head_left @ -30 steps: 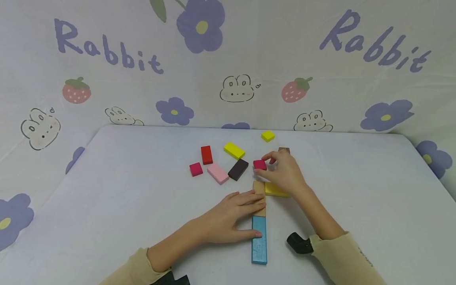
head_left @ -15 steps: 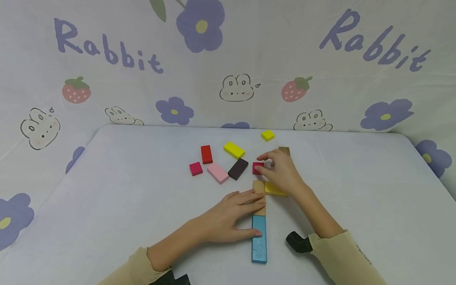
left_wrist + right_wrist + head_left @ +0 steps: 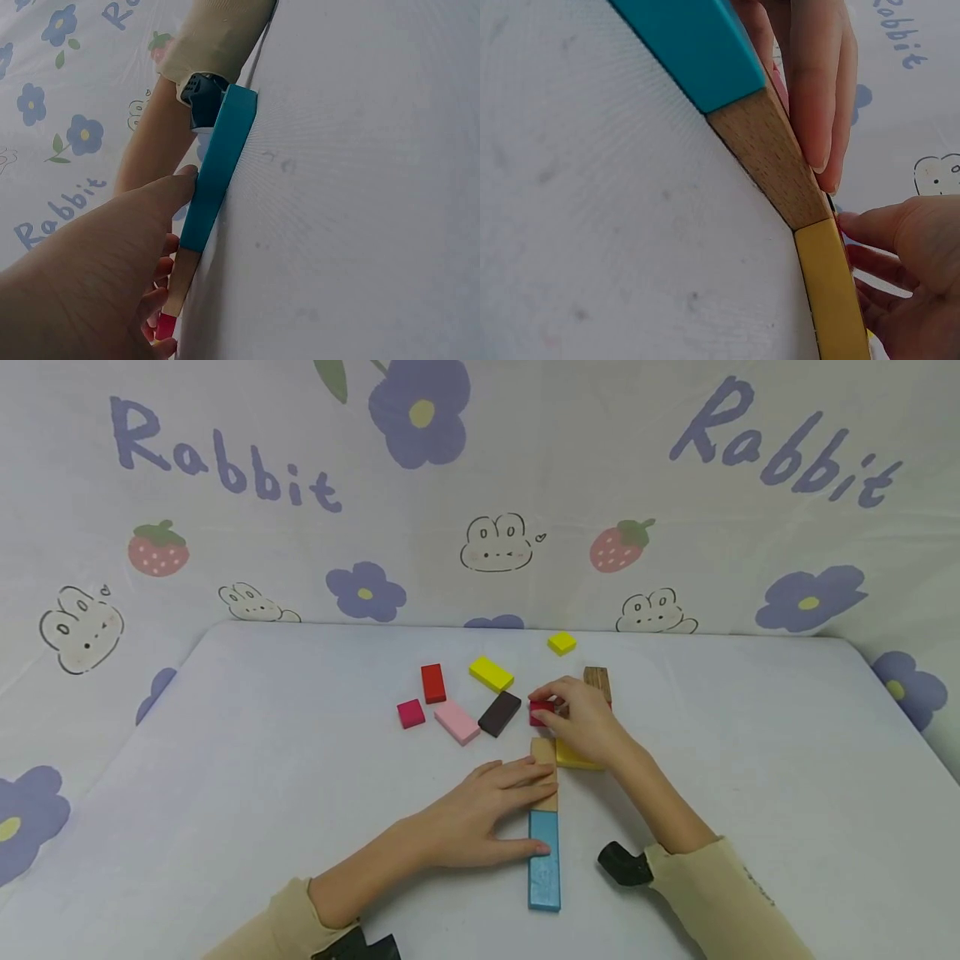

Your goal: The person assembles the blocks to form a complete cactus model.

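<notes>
- Nearest on the white tabletop (image 3: 225, 793), a blue block (image 3: 544, 881) lies end to end with a wooden block (image 3: 543, 750).
- The left hand (image 3: 487, 822) rests across both, its grip relaxed, fingers apart (thumb on the blue).
- A yellow block (image 3: 579, 757) meets the wooden one's right side.
- Just beyond, the right hand (image 3: 588, 720) has its grip clamped on a crimson cube (image 3: 544, 704).
- Farthest lies a small yellow tile (image 3: 562, 643).

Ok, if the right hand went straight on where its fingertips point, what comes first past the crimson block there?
Probably the dark block, left of the crimson block in the head view; the height of the right hand is unclear.
</notes>
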The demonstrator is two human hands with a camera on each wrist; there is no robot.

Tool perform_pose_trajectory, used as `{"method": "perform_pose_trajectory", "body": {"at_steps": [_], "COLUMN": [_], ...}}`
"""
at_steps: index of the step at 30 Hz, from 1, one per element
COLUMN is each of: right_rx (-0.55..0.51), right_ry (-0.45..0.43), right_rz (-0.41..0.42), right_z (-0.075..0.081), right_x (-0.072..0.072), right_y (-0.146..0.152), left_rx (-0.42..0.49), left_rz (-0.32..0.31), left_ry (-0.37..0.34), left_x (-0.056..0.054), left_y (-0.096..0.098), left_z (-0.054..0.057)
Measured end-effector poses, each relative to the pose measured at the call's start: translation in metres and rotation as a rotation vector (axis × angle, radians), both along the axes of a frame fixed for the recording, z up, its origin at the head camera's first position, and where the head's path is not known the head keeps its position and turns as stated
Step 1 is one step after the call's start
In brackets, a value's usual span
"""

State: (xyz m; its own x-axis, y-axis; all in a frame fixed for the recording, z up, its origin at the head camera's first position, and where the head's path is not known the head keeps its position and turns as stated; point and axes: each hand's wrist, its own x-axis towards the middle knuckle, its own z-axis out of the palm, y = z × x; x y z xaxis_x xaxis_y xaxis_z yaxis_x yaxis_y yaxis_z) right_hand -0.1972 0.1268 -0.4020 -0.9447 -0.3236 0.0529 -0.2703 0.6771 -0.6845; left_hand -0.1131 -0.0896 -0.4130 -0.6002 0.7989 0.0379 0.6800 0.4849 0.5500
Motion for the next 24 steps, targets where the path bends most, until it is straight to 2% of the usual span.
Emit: {"method": "perform_pose_trajectory", "body": {"at_steps": [24], "right_rx": [0.002], "right_ry": [-0.106], "right_rz": [0.088], "right_z": [0.0086], "right_x": [0.0039], "right_y": [0.007], "left_rx": [-0.008], "left_rz": [0.002], "left_ry": [-0.011], "left_x": [0.0015], "left_y": [-0.0003], "left_z": [-0.0005]}}
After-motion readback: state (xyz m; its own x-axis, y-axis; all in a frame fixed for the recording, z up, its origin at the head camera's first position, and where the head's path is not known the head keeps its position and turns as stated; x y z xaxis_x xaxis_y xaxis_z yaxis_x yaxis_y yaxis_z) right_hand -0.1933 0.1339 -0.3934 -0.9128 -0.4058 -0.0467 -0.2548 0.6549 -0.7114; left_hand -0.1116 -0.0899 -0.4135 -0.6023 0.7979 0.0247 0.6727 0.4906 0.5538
